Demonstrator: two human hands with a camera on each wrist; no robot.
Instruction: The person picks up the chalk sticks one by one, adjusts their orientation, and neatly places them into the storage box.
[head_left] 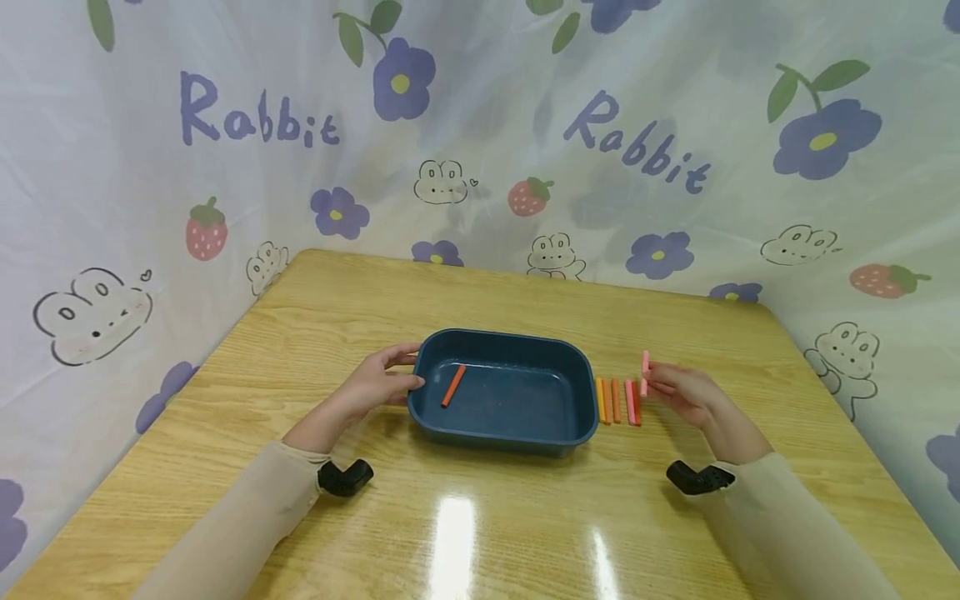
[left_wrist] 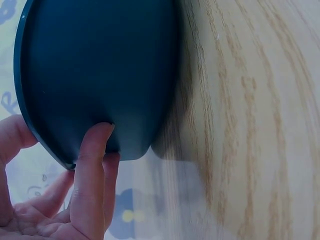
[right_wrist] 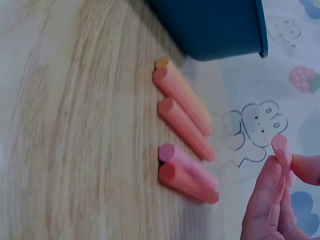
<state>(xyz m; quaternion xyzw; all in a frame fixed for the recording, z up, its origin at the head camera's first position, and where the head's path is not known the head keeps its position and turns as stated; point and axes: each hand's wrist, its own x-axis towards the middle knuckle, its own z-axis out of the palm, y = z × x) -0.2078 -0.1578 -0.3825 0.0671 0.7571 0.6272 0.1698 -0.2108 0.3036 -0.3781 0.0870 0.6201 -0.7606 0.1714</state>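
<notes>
A dark blue rectangular tub point(head_left: 498, 442) stands on the table, its left end gripped by my left hand point(head_left: 378, 379). In the left wrist view, some left fingers point(left_wrist: 90, 180) lie against the outer wall while another digit reaches the rim. My right hand point(head_left: 686, 392) pinches a pink crayon point(head_left: 645, 372) between thumb and fingertips, held upright at the right of the tub. Inside the tub lies one orange-red crayon point(head_left: 453, 387). Between tub and right hand several crayons lie side by side: yellow point(head_left: 601, 402), orange point(head_left: 617, 402), pink point(head_left: 630, 403) and red point(right_wrist: 187, 184).
The wooden table point(head_left: 360, 533) runs back to a white curtain point(head_left: 480, 125) printed with rabbits, flowers and strawberries. It also hangs along both sides. Black curved pieces point(head_left: 345, 477) sit at the cuffs of both sleeves.
</notes>
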